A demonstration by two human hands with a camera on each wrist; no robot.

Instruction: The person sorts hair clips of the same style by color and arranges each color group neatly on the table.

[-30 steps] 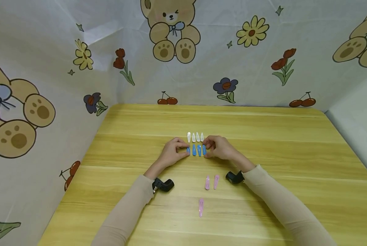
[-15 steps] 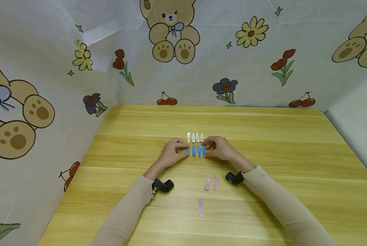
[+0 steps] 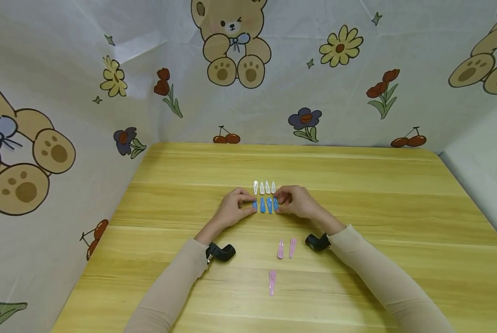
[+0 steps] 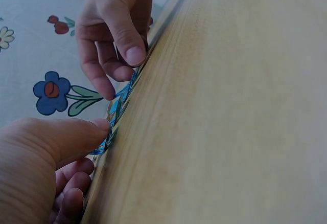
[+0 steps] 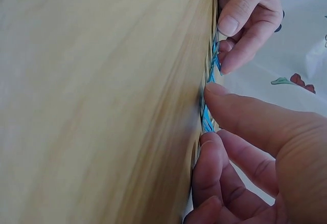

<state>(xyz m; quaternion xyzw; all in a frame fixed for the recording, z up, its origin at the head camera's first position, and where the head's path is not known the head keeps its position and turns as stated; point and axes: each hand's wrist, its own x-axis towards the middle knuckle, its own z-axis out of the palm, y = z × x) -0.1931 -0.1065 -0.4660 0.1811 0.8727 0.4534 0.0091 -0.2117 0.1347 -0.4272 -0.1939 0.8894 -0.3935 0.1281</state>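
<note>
Blue snap hair clips [image 3: 263,205] lie side by side in a short row at the middle of the table. My left hand [image 3: 233,206] pinches the leftmost blue clip [image 3: 254,206] by its two ends, between thumb and index finger. At the opposite end of the row, my right hand [image 3: 299,201] holds the rightmost blue clip [image 3: 276,204] in the same way. Both wrist views look low along the tabletop, where the blue clips [image 4: 120,101] appear as a thin strip between the two hands. Just behind them stands a matching row of white hair clips [image 3: 262,188].
Closer to the front lie three pink hair clips: two side by side [image 3: 280,249] and a single pink clip [image 3: 272,282] nearer the edge. The wooden table [image 3: 182,185] meets a cloth backdrop [image 3: 273,101] printed with bears and flowers at its back and left.
</note>
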